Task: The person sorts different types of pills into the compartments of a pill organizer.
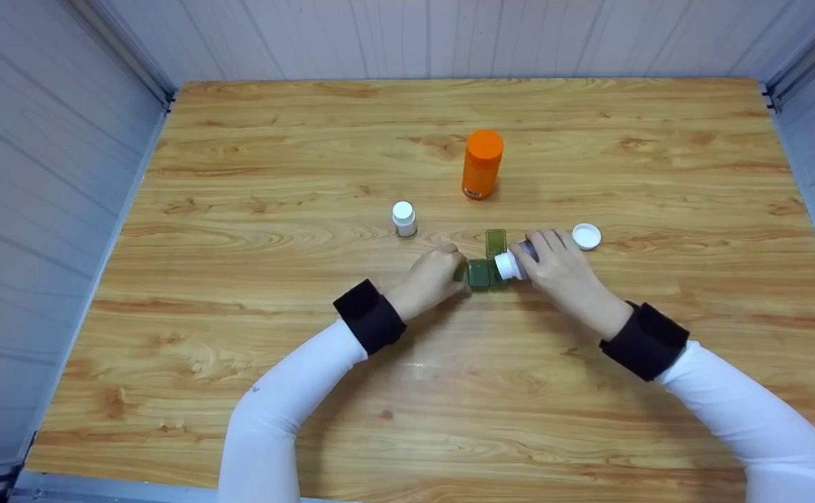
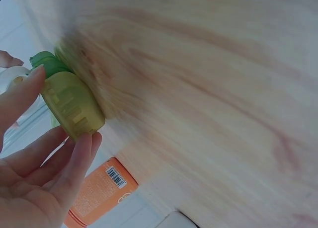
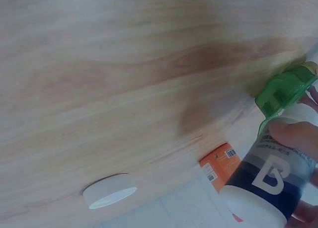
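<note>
A small pill box [image 1: 478,273] with green and yellow compartments sits near the middle of the table. My left hand [image 1: 435,279] pinches its left end; in the left wrist view the thumb and fingertips are on either side of the yellow compartment [image 2: 74,106]. One lid [image 1: 496,242] stands flipped back on the far side. My right hand [image 1: 562,269] grips a white pill bottle [image 3: 271,176] with a dark blue band and a letter B. The bottle is tilted left, its uncapped mouth at the box's right compartment. What lies inside the compartments is too small to tell.
A white bottle cap [image 1: 586,236] lies just right of my right hand. Behind the pill box stands an orange canister [image 1: 482,165], and a small white bottle [image 1: 404,219] with its cap on stands to the left. Pale panels [image 1: 407,38] wall the table.
</note>
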### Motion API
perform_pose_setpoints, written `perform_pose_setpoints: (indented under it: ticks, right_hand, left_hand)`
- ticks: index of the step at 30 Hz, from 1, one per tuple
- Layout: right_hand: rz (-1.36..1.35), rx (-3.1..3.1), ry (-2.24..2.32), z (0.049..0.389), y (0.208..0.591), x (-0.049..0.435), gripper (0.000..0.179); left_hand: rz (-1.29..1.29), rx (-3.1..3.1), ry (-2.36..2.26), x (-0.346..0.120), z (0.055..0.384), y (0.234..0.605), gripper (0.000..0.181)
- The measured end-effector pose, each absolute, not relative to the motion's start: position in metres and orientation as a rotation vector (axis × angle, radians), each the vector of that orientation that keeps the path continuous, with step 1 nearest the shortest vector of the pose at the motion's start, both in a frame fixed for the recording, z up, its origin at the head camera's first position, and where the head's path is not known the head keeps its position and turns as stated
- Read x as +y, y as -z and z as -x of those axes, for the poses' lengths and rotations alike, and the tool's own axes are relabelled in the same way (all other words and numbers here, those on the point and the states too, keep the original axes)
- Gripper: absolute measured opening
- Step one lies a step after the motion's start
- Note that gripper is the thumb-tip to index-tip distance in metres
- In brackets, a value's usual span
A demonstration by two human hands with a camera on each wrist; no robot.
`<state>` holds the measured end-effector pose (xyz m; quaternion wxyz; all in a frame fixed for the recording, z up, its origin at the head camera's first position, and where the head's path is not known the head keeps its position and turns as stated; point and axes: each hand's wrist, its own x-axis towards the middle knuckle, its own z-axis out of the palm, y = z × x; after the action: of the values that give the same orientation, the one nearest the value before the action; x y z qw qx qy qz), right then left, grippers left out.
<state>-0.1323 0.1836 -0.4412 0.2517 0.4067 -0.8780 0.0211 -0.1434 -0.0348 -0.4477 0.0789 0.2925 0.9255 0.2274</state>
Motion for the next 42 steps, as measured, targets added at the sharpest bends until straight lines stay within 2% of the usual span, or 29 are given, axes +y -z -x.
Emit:
perform_pose_setpoints:
  ticks: [10, 42]
  right_hand:
    - [-1.118, -2.335, -0.002, 0.132, 0.4394, 0.1813, 0.032]
    - [-1.108, -2.283, 0.006, 0.1312, 0.4421, 0.1798, 0.031]
  left_hand:
    - [-0.868, 2.768, -0.689, -0.0351, 0.1425, 0.4474, 0.017]
    - [-0.846, 2.743, -0.707, -0.0356, 0.1421, 0.4473, 0.02]
